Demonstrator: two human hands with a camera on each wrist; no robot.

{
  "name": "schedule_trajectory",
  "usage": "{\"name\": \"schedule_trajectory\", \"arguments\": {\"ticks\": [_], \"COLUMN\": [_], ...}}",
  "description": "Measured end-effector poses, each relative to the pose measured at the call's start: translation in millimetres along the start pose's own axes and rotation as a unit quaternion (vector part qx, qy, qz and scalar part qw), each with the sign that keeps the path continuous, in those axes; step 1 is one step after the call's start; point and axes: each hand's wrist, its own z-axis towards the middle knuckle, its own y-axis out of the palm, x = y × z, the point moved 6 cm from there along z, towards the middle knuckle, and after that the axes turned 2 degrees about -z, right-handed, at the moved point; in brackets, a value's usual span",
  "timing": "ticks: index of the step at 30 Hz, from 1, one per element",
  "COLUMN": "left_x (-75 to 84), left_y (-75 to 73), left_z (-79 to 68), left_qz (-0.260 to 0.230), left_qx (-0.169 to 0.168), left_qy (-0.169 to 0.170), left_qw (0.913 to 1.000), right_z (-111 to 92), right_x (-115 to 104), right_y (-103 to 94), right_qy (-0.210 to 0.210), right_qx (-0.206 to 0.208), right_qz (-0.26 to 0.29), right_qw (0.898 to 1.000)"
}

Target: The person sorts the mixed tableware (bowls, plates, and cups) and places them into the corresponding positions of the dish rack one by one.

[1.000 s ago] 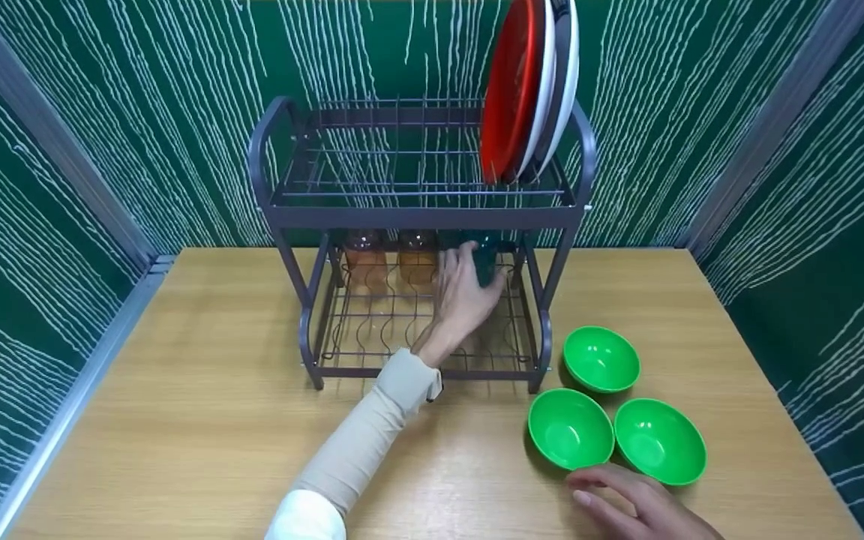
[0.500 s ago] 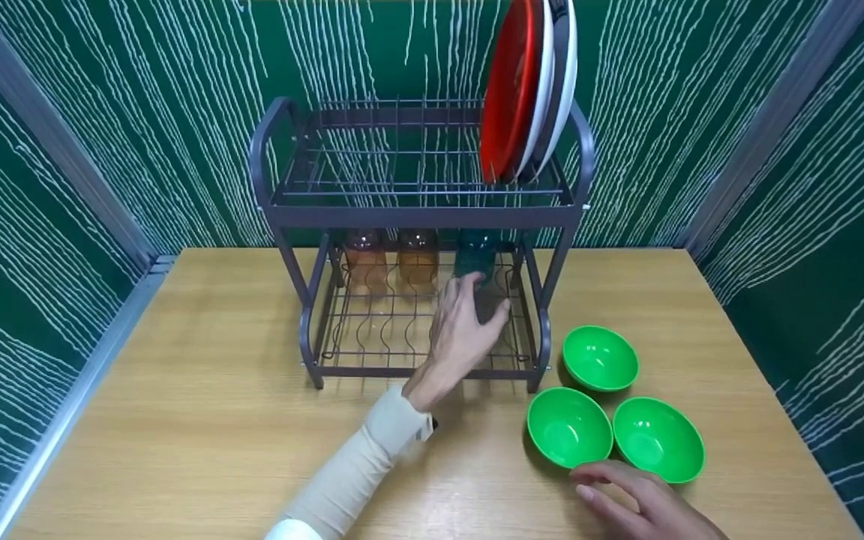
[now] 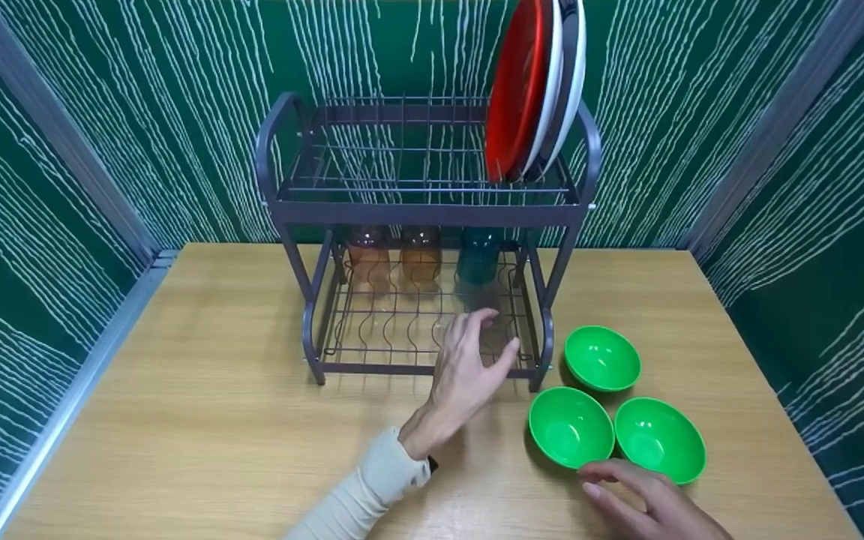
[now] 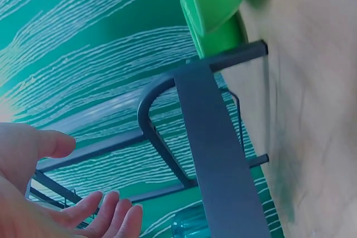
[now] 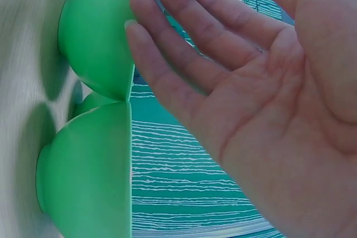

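My left hand point(image 3: 469, 367) hovers over the front of the dish rack's lower shelf, fingers loosely bent, thumb apart, holding nothing. Behind it, at the back right of that shelf, stands a teal glass point(image 3: 478, 259). A pinkish glass point(image 3: 369, 262) and an amber glass point(image 3: 421, 262) stand in line to its left. My right hand point(image 3: 649, 499) is by the near rims of two green bowls, the left bowl point(image 3: 571, 429) and the right bowl point(image 3: 659, 441). Its palm shows bare in the right wrist view; whether the fingertips touch a rim I cannot tell. A third green bowl point(image 3: 602, 360) sits behind them.
The two-tier dark metal dish rack point(image 3: 432, 216) stands at the back of the wooden table point(image 3: 229, 420). On its upper tier, at the right, a red plate point(image 3: 513, 97) leads several upright plates. Green walls point(image 3: 87, 112) with white streaks enclose the table.
My left hand has let go of the teal glass and drawn back toward me, out to the shelf's front. The glass stays at the back. My right hand has barely moved.
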Motion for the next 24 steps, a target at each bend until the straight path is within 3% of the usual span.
{"name": "schedule_trajectory", "arguments": {"ticks": [12, 19, 24], "left_x": [1.8, 2.5, 1.0], "left_y": [13.0, 23.9, 37.5], "left_z": [-28.1, -43.2, -50.9], "left_qz": [0.013, 0.025, 0.038], "left_qx": [-0.032, -0.068, -0.102], "left_qy": [0.007, 0.013, 0.013], "left_qw": [0.9994, 0.9973, 0.9939], "right_z": [-1.2, -0.3, 0.4], "right_x": [7.2, 9.7, 7.3], "right_y": [-1.5, -0.3, -1.1], "right_qy": [0.027, 0.042, 0.019], "right_qx": [0.006, 0.013, 0.008], "right_qz": [0.010, 0.011, -0.009], "right_qw": [1.000, 0.999, 1.000]}}
